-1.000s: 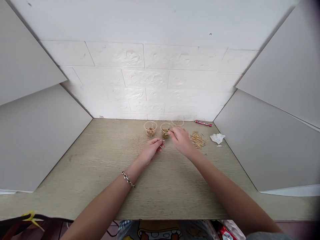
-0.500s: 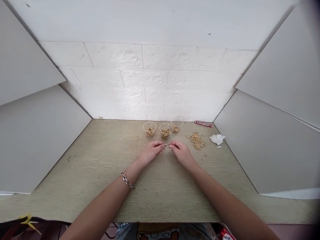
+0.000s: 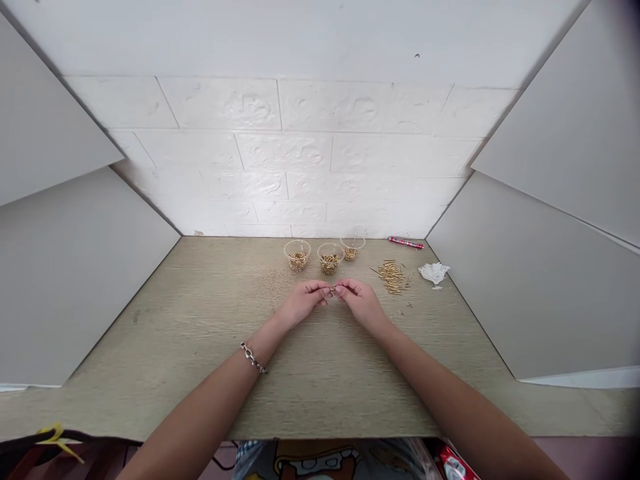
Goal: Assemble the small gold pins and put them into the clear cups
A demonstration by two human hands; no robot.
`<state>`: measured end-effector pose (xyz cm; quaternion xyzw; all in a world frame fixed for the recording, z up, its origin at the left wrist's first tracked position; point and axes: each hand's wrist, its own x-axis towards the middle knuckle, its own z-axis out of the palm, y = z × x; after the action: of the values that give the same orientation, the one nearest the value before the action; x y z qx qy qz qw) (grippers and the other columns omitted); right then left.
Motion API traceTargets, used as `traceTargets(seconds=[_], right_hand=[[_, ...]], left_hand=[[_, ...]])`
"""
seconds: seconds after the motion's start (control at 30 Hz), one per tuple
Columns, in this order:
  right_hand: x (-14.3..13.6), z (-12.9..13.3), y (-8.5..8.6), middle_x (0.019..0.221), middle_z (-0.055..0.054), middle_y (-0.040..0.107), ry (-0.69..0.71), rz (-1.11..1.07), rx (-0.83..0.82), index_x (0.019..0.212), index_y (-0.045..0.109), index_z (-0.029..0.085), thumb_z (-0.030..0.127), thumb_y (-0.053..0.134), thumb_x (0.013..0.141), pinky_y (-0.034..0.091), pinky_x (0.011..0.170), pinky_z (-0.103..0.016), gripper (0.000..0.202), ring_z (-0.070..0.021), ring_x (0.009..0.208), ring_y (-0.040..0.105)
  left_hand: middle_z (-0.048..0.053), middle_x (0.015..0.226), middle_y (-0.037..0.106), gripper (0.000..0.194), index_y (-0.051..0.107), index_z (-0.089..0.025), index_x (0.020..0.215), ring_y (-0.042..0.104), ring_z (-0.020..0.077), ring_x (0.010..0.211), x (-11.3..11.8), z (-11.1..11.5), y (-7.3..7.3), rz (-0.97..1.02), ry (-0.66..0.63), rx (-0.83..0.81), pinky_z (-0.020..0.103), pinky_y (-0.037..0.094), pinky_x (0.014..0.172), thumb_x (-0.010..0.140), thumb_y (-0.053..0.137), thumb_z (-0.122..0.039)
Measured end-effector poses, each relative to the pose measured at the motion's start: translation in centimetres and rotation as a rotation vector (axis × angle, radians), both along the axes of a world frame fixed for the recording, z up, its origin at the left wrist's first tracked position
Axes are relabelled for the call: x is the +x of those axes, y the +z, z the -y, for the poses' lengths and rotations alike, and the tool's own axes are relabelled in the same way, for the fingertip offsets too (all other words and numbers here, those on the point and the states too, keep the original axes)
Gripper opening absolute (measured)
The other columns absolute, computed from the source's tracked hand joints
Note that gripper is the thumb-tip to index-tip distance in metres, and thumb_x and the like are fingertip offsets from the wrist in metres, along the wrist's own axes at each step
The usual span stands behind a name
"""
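My left hand (image 3: 305,300) and my right hand (image 3: 360,300) meet fingertip to fingertip above the table, both in a pinch. A tiny brass-coloured metal piece (image 3: 333,290) shows between them; its exact kind is too small to tell. Just beyond the fingers stand three clear plastic cups: the left cup (image 3: 297,248) and the middle cup (image 3: 331,251) hold small gold-coloured parts, as does the right cup (image 3: 353,243) set further back. A pile of slim gold-coloured metal pins (image 3: 392,277) lies to the right of my right hand.
Crumpled white tissue (image 3: 434,272) and a red pen-like tube (image 3: 406,243) lie at the right. Small scraps (image 3: 409,305) are near the pile. Grey panels (image 3: 75,280) flank the wooden table (image 3: 330,380), and a white brick-pattern wall (image 3: 307,157) closes the back.
My right fingertips have moved slightly left, closing the small gap to my left fingertips. The whole view has shifted a little; the cups and the pile stay in place.
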<state>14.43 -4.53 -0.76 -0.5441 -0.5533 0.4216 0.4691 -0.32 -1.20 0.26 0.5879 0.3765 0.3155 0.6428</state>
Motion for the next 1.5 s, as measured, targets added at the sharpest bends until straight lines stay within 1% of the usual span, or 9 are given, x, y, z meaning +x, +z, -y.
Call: traceTargets(seconds=[0.23, 0.43, 0.6, 0.77, 1.07, 1.2, 1.37, 1.43, 1.5], right_hand=[[0.13, -0.15, -0.14, 0.070, -0.001, 0.059, 0.032, 0.008, 0.010, 0.073, 0.056, 0.016, 0.032, 0.048, 0.070, 0.041, 0.067, -0.026, 0.018, -0.0126, 0.069, 0.053], [0.08, -0.35, -0.64, 0.073, -0.002, 0.061, 0.048, -0.095, -0.025, 0.074, 0.055, 0.016, 0.033, 0.050, 0.069, 0.043, 0.070, -0.028, 0.018, -0.0135, 0.071, 0.055], [-0.10, -0.35, -0.65, 0.073, -0.003, 0.061, 0.041, -0.146, -0.056, 0.072, 0.055, 0.017, 0.034, 0.052, 0.068, 0.045, 0.070, -0.030, 0.018, -0.0142, 0.071, 0.056], [-0.25, -0.32, -0.60, 0.074, -0.003, 0.063, 0.023, -0.217, -0.083, 0.072, 0.055, 0.017, 0.036, 0.054, 0.066, 0.046, 0.073, -0.032, 0.019, -0.0159, 0.074, 0.058], [-0.28, -0.37, -0.66, 0.074, -0.003, 0.064, 0.011, -0.302, -0.130, 0.072, 0.055, 0.017, 0.034, 0.057, 0.064, 0.046, 0.073, -0.032, 0.019, -0.0158, 0.073, 0.059], [-0.38, -0.22, -0.40, 0.072, -0.003, 0.064, 0.005, -0.282, -0.124, 0.070, 0.055, 0.017, 0.034, 0.057, 0.064, 0.046, 0.073, -0.032, 0.018, -0.0157, 0.072, 0.059], [-0.41, -0.10, -0.51, 0.073, -0.003, 0.063, 0.010, -0.233, -0.084, 0.072, 0.055, 0.017, 0.032, 0.054, 0.066, 0.046, 0.073, -0.031, 0.016, -0.0162, 0.075, 0.059], [-0.32, 0.00, -0.60, 0.074, -0.003, 0.063, 0.013, -0.156, -0.047, 0.073, 0.056, 0.017, 0.031, 0.051, 0.069, 0.045, 0.071, -0.030, 0.015, -0.0157, 0.075, 0.059], [-0.18, 0.16, -0.57, 0.073, -0.003, 0.063, -0.005, 0.010, 0.022, 0.075, 0.057, 0.017, 0.029, 0.048, 0.072, 0.044, 0.068, -0.028, 0.015, -0.0148, 0.072, 0.058]], left_hand=[[0.001, 0.066, 0.057, 0.024, 0.061, -0.014, 0.068, 0.047, 0.0086, 0.058, 0.11, 0.08, 0.03, 0.020, 0.028, -0.028, 0.022, 0.039, 0.059, 0.060, 0.062, -0.037], [0.001, 0.067, 0.058, 0.022, 0.061, -0.014, 0.066, 0.048, 0.0090, 0.059, 0.19, 0.27, 0.34, 0.039, 0.046, -0.045, 0.022, 0.039, 0.059, 0.061, 0.061, -0.035], [0.002, 0.067, 0.059, 0.022, 0.061, -0.013, 0.065, 0.048, 0.0096, 0.059, 0.25, 0.21, 0.32, 0.016, 0.050, -0.027, 0.022, 0.039, 0.059, 0.061, 0.061, -0.036], [0.002, 0.067, 0.059, 0.024, 0.061, -0.013, 0.065, 0.049, 0.0101, 0.061, 0.30, 0.13, 0.18, 0.012, 0.051, -0.030, 0.022, 0.039, 0.059, 0.060, 0.061, -0.037], [0.002, 0.071, 0.060, 0.022, 0.062, -0.014, 0.070, 0.049, 0.0096, 0.062, -0.02, -0.23, -0.35, 0.008, 0.027, -0.032, 0.022, 0.039, 0.061, 0.063, 0.060, -0.035], [0.003, 0.072, 0.060, 0.023, 0.063, -0.014, 0.071, 0.049, 0.0095, 0.061, -0.12, -0.26, -0.42, -0.011, 0.002, -0.019, 0.023, 0.039, 0.062, 0.065, 0.058, -0.035], [0.003, 0.073, 0.061, 0.022, 0.062, -0.014, 0.071, 0.050, 0.0104, 0.062, 0.05, -0.05, -0.08, -0.032, 0.017, -0.001, 0.023, 0.039, 0.062, 0.065, 0.057, -0.034], [0.002, 0.070, 0.060, 0.022, 0.062, -0.013, 0.070, 0.048, 0.0101, 0.060, 0.11, 0.08, 0.06, -0.078, 0.024, 0.041, 0.023, 0.038, 0.060, 0.066, 0.054, -0.033], [0.001, 0.065, 0.057, 0.022, 0.061, -0.013, 0.069, 0.047, 0.0099, 0.057, 0.10, 0.20, 0.16, -0.169, 0.036, 0.121, 0.022, 0.037, 0.058, 0.068, 0.051, -0.033]])
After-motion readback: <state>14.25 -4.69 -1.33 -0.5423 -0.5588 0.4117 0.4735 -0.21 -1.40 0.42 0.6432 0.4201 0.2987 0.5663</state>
